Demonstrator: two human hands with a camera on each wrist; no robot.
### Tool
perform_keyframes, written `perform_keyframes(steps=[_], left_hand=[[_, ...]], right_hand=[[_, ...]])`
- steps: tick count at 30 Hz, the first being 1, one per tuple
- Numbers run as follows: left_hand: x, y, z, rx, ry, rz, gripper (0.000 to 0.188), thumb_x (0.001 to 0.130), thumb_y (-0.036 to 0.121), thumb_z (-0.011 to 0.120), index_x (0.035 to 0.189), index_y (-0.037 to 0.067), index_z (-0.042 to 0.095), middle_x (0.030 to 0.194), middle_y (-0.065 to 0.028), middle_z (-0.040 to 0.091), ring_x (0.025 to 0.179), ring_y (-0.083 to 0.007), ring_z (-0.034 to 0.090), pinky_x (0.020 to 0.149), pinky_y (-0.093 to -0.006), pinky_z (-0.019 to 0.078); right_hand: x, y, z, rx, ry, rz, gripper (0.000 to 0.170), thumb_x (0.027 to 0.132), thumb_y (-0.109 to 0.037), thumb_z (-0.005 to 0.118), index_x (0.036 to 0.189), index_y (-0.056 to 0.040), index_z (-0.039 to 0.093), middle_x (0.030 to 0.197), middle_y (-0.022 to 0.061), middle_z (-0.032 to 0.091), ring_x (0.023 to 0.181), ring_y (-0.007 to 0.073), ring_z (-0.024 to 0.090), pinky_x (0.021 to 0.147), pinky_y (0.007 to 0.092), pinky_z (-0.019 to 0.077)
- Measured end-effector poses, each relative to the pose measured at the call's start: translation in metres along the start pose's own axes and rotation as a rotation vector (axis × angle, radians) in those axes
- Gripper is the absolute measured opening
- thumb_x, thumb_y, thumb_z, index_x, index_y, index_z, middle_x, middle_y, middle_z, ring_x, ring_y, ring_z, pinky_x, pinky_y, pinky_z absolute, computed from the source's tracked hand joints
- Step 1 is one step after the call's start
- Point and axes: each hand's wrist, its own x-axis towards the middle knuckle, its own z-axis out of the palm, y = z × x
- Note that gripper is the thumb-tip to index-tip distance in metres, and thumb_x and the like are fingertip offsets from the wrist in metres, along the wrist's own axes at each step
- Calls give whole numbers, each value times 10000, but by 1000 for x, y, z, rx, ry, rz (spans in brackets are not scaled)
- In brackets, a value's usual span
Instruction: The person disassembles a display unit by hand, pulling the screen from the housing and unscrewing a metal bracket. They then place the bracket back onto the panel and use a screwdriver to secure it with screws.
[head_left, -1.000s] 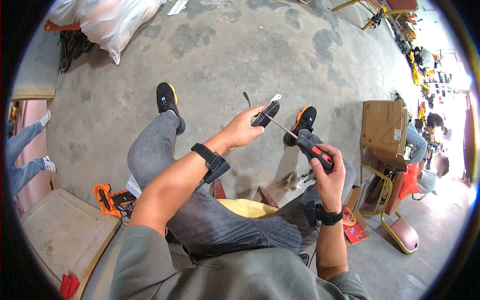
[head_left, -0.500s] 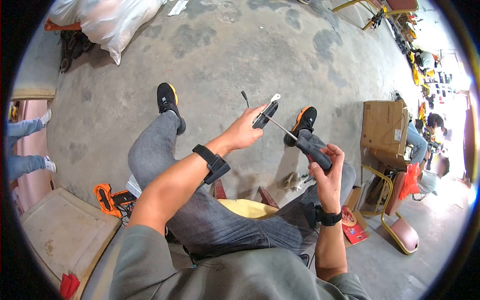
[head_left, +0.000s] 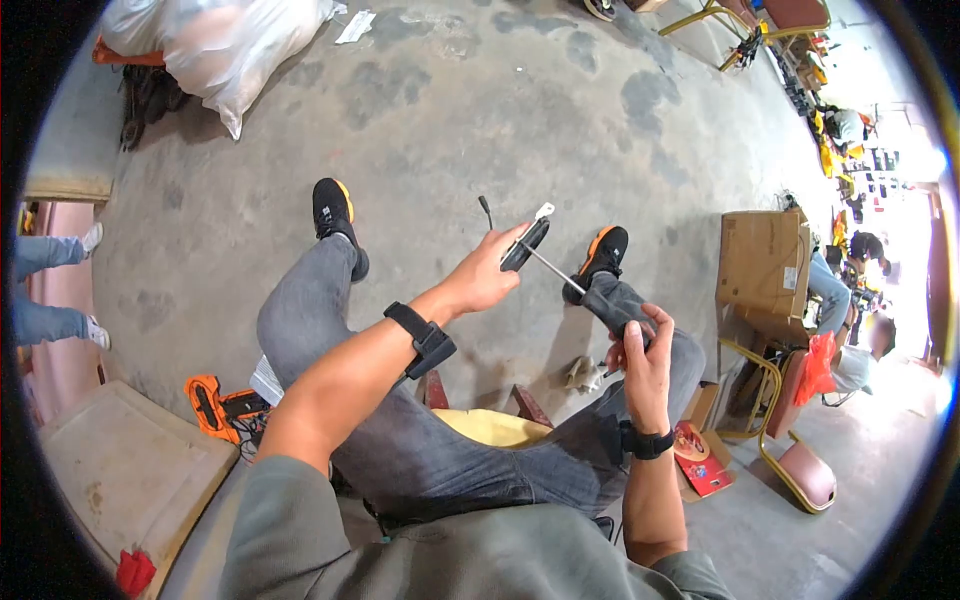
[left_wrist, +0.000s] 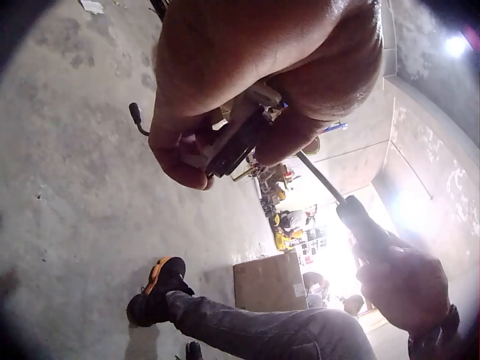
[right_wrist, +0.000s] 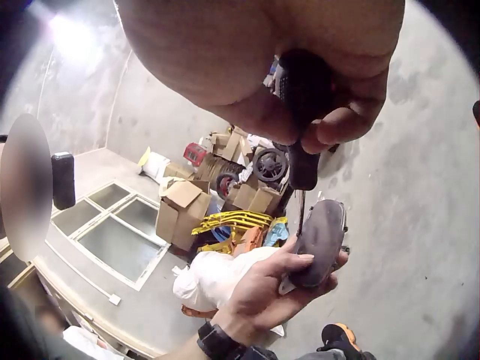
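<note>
My left hand (head_left: 482, 278) grips a dark oval device (right_wrist: 319, 244), thumb on one side and fingers on the other. A white tab with a hole (head_left: 545, 210) sticks out from its far end, and a short black cable (head_left: 484, 205) stands up beyond the fingers. In my right hand (head_left: 648, 372) a screwdriver (head_left: 608, 302) with a thick dark handle is pinched between thumb and fingers. Its metal shaft (left_wrist: 321, 177) runs to the device's edge, where the tip is hidden. In the right wrist view the fingertips (right_wrist: 337, 127) press round the handle.
My knees spread over a concrete floor (head_left: 480, 120). A cardboard box (head_left: 762, 258) and a gold-framed chair (head_left: 800, 475) stand to the right. A pale board (head_left: 125, 470) and an orange-black object (head_left: 208, 405) lie to the left. Other people sit at far right.
The screwdriver handle has turned in my right fingers, its red patches passing out of sight. Both hands have shifted slightly lower in view. The left hand still holds the device.
</note>
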Motion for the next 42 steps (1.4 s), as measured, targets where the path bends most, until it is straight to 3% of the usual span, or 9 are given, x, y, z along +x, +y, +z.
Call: perform_keyframes(steps=[2, 6, 12, 17, 22, 26, 31, 38, 42], left_hand=[[-1, 7, -3, 44, -39, -49, 773, 766, 25, 562, 1504, 95, 345, 1215, -160, 490, 1161, -274, 498, 1022, -344, 386], [1, -6, 3, 23, 11, 33, 762, 773, 23, 554, 1503, 87, 344, 1166, -145, 492, 1131, -265, 506, 1008, -350, 397], [0, -8, 3, -12, -12, -24, 754, 782, 25, 556, 1502, 85, 342, 1221, -165, 487, 1158, -274, 501, 1016, -354, 396], [1, -8, 5, 50, -7, 46, 733, 785, 36, 523, 1492, 61, 334, 1294, -239, 464, 1227, -382, 471, 1062, -381, 377], [-2, -2, 4, 52, -34, -37, 724, 796, 30, 519, 1495, 58, 330, 1281, -238, 465, 1211, -377, 473, 1036, -374, 391], [-3, -6, 5, 53, -24, -79, 726, 801, 25, 515, 1499, 53, 316, 1287, -237, 453, 1209, -374, 472, 1031, -367, 391], [-2, -16, 11, 37, 2, -36, 755, 798, 20, 542, 1512, 94, 312, 1216, -187, 470, 1146, -321, 488, 1016, -351, 390], [0, -22, 13, 84, 36, 12, 743, 804, 30, 548, 1508, 74, 314, 1214, -200, 469, 1134, -338, 497, 1008, -348, 397], [-1, -23, 14, 64, 12, -21, 751, 808, 21, 535, 1517, 77, 295, 1227, -201, 457, 1143, -328, 490, 1003, -339, 391]], right_hand=[[1, -1, 1, 64, -8, 122, 589, 866, 19, 603, 1369, -42, 303, 1208, 130, 482, 899, 140, 576, 708, 271, 526], [-2, 9, 4, -144, -7, -195, 551, 906, -16, 595, 1371, -42, 301, 1190, 122, 499, 879, 129, 568, 692, 257, 516], [-4, -3, 7, 42, 7, 92, 534, 936, -91, 603, 1368, -19, 297, 1164, 143, 483, 701, 119, 567, 626, 258, 499], [3, 22, -2, -200, 31, -212, 560, 879, -35, 642, 1347, -36, 333, 1174, 112, 473, 882, 145, 562, 699, 274, 517], [-1, 10, 2, 40, 36, 90, 514, 924, -85, 608, 1345, -31, 317, 1070, 114, 532, 746, 155, 605, 638, 284, 515], [2, 26, 3, -164, 16, -262, 521, 918, -83, 606, 1342, -38, 307, 1056, 110, 522, 731, 150, 589, 640, 276, 508], [-3, 8, 2, 72, -7, 122, 538, 901, -43, 615, 1337, -27, 300, 1108, 119, 487, 808, 149, 584, 655, 286, 518], [-3, 10, 7, -73, -25, -160, 558, 886, -4, 603, 1348, -32, 290, 1077, 98, 483, 879, 161, 577, 697, 285, 527], [0, 17, 1, -5, -5, 23, 578, 863, 41, 608, 1346, -34, 298, 1141, 112, 447, 893, 157, 573, 666, 296, 533]])
